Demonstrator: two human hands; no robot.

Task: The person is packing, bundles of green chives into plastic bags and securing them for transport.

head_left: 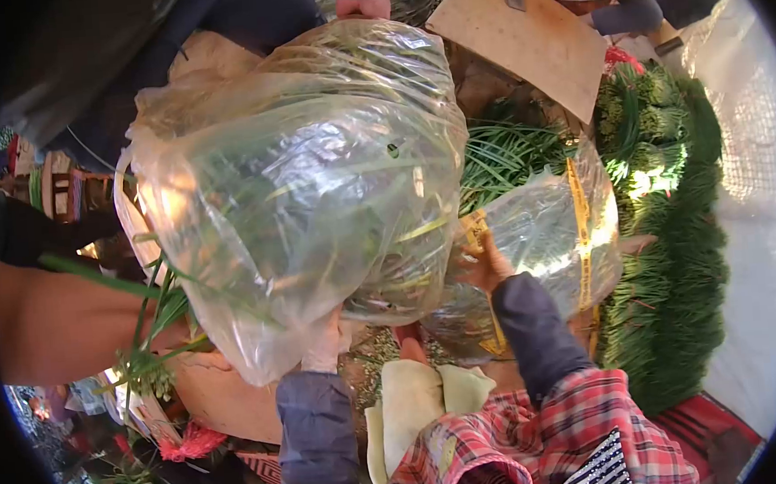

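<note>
A large clear plastic bag filled with long green stalks takes up the middle of the view. My left hand holds its lower edge, with the fingers mostly hidden by the film. To the right, a second clear plastic bag with yellow printed strips lies around more green stalks. My right hand is closed on the near left edge of this bag. At the top, another person's hand, wearing a metal watch band, grips the far end of the large bag.
Bundled green stalks are stacked along the right beside a white sheet. A cardboard flap rises at the back. Another person's bare limb reaches in from the left, near loose stalks. Folded pale cloth lies close to me.
</note>
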